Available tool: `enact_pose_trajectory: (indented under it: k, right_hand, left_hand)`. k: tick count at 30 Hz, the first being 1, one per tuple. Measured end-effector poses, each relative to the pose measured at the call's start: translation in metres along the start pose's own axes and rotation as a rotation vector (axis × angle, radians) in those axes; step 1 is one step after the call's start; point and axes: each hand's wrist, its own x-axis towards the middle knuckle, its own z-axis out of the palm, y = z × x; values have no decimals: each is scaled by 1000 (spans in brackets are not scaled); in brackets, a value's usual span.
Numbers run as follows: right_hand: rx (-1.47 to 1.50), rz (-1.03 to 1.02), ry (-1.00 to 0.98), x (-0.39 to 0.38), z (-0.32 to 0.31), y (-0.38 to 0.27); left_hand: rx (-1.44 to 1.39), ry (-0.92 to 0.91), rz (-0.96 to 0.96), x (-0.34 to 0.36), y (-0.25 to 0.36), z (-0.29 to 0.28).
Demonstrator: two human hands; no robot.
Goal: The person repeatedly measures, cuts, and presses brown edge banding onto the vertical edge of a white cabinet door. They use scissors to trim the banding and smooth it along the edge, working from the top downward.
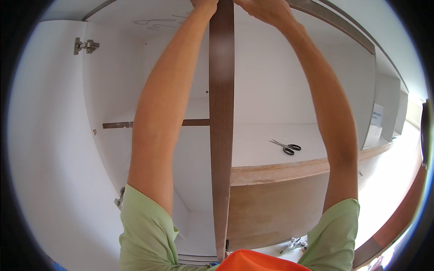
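Both my arms reach up to the top of a dark brown upright cabinet panel (222, 67). My left hand (205, 5) is at the panel's left side, its fingers cut off by the upper edge of the picture. On the other side, my right hand (266, 10) bends in toward the panel, and its fingertips also run out of view. Whether either hand grips something there does not show. Scissors with black handles (289, 148) lie partly open on the white shelf (253, 140) to the right, below my right forearm.
At the left a white cabinet door (49, 113) stands open on metal hinges (86, 46). A brown-edged shelf (117, 125) crosses the left compartment. Small boxes (374, 128) stand in a compartment at far right. Something orange (257, 262) shows at the bottom.
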Motion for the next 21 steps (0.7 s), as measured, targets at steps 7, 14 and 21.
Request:
enact_pose_trajectory:
  k: [7, 14, 21]
  right_hand:
    - [227, 393, 219, -12, 55, -33]
    - [-57, 360, 87, -8, 55, -32]
    - [-163, 400, -42, -2, 48, -41]
  left_hand:
    - [-53, -28, -119, -5, 12, -11]
    - [-15, -35, -64, -10, 16, -16]
    - [-46, -93, 177, -36, -6, -29]
